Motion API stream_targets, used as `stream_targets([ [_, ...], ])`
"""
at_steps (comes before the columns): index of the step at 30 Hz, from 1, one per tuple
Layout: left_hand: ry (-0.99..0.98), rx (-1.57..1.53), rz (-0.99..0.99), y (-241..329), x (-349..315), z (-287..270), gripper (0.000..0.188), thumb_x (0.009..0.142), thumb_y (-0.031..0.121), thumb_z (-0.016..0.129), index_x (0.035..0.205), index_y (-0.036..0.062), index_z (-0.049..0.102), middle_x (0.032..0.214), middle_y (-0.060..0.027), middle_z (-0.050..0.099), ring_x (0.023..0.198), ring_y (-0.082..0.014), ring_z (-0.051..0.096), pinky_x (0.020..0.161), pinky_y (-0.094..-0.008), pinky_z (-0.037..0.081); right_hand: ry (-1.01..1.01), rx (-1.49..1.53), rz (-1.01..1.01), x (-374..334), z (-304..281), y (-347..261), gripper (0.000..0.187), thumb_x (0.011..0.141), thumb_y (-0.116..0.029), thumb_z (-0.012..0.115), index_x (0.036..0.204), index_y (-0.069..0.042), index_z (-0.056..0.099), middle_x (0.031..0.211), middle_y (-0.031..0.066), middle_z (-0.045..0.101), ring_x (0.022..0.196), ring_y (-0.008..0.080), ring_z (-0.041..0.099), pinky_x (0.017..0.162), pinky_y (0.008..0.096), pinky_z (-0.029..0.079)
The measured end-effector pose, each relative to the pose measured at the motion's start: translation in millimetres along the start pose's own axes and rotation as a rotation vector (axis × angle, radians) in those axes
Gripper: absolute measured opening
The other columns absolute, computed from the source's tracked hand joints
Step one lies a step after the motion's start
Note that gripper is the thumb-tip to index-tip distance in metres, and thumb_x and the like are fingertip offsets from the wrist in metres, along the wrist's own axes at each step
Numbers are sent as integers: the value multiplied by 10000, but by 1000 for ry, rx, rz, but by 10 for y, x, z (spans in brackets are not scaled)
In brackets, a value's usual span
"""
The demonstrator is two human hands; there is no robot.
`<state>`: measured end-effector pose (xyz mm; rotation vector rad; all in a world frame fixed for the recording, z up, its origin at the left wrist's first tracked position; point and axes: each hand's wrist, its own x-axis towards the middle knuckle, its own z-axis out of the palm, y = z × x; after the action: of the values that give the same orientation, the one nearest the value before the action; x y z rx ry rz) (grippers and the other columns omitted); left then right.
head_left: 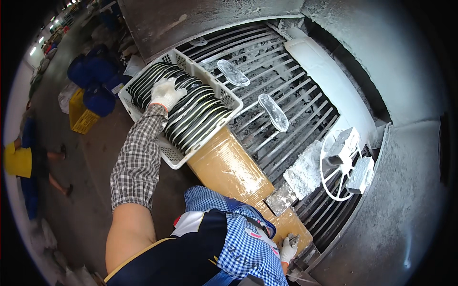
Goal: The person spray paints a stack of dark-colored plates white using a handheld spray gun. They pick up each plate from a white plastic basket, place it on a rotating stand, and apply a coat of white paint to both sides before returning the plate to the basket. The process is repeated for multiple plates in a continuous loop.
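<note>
My left hand (167, 94), in a white knit glove with an orange cuff, lies on a packed row of thin dark curved pieces with pale edges (198, 117). Its thumb is spread from the fingers. The row fills most of a white plastic basket (177, 163). At the lower right, my gloved right hand (288, 249) is closed over the tape-covered brown board (229, 164). Something greyish shows at its fingertips, too small to make out. Blue-checked cloth (248, 238) covers much of the lower middle, hiding most of my right arm.
Two shiny oval pieces (233, 73) (273, 112) stand above a slatted metal grate (298, 95). A white spoked wheel (339, 167) with two block-shaped pieces stands right. Metal walls (415, 157) enclose the grate. Blue drums (98, 76), a yellow crate (82, 117) and a person (28, 159) are left.
</note>
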<state>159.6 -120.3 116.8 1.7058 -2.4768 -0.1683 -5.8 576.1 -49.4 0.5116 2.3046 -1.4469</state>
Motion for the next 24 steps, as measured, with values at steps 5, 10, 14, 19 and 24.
stream_targets([
  [5,26,29,62,165,-16,136,784,889,615,665,1441,60,620,1452,-217,591,1332,-391,557,1163,-475,427,-1,-41,3,4,-24,18,303,1011,-89,644,1313,-105,654,886,25,672,631,146,634,415,307,478],
  [10,91,-14,39,-91,218,364,685,902,504,687,1407,44,644,1421,-220,611,1323,-400,583,1126,-504,467,-8,-26,-3,76,-44,85,286,1012,-91,641,1297,-103,657,866,25,668,615,147,626,413,310,475],
  [14,39,33,77,-104,235,330,674,892,510,683,1392,59,657,1364,-228,639,1279,-410,607,1105,-504,478,-11,-58,-19,46,-37,23,286,1011,-88,640,1296,-98,656,855,33,667,611,148,624,412,311,475],
  [19,-10,63,93,217,-61,182,783,907,598,683,1459,47,618,1475,-207,567,1393,-407,502,1194,-494,387,-22,-70,72,-80,-1,-180,406,986,-52,669,1389,-35,632,1090,44,710,861,152,665,691,321,541],
  [24,37,61,163,226,-105,274,852,883,638,697,1494,57,578,1524,-200,524,1433,-402,448,1207,-536,341,-5,-35,-14,-19,-20,-52,324,1009,-78,637,1332,-87,646,881,41,678,634,154,643,419,313,493],
])
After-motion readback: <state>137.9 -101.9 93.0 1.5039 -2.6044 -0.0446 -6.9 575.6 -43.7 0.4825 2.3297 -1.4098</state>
